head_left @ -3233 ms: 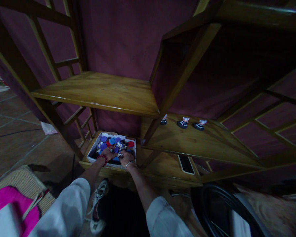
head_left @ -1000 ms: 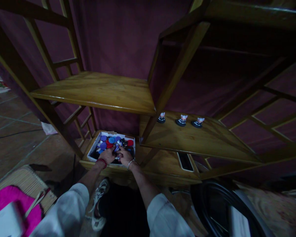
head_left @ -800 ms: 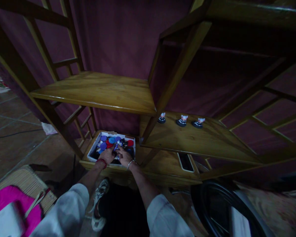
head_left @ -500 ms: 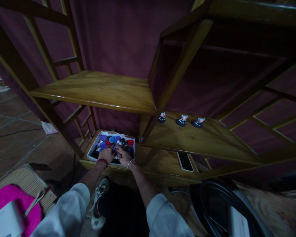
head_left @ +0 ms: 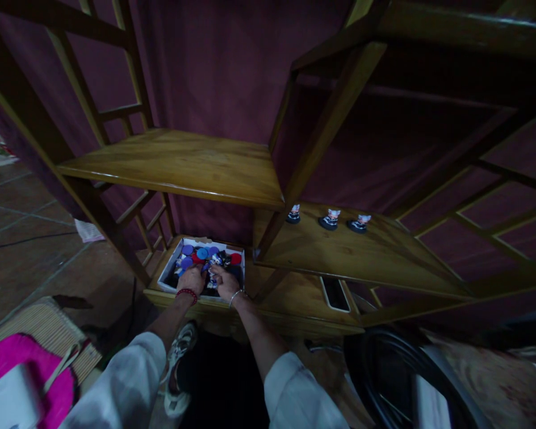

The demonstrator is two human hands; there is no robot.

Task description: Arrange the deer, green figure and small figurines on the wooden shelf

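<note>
Both my hands reach into a shallow white cardboard box (head_left: 164, 280) on the low wooden shelf. My left hand (head_left: 192, 279), with a red bead bracelet, is closed, fingertips at a small purple-blue piece (head_left: 204, 267). My right hand (head_left: 226, 283), with a silver bracelet, has its fingers bent inward close to the left fingertips; what they hold is too small to make out. Around them lie purple discs (head_left: 186, 262), a light blue disc (head_left: 202, 254), red discs (head_left: 235, 258) and small black-and-white figurines (head_left: 223, 257).
Three small figurines on dark round bases, one of them a middle figurine (head_left: 329, 219), stand on the right shelf (head_left: 384, 256). A phone-like dark slab (head_left: 336, 294) lies lower right. An upper shelf board (head_left: 178, 161) overhangs the box. Black coiled tubing (head_left: 361, 369) is at the right.
My hands stay in the box with small finger shifts. The fingertips have drawn slightly apart, and more of the white pieces between them shows.
</note>
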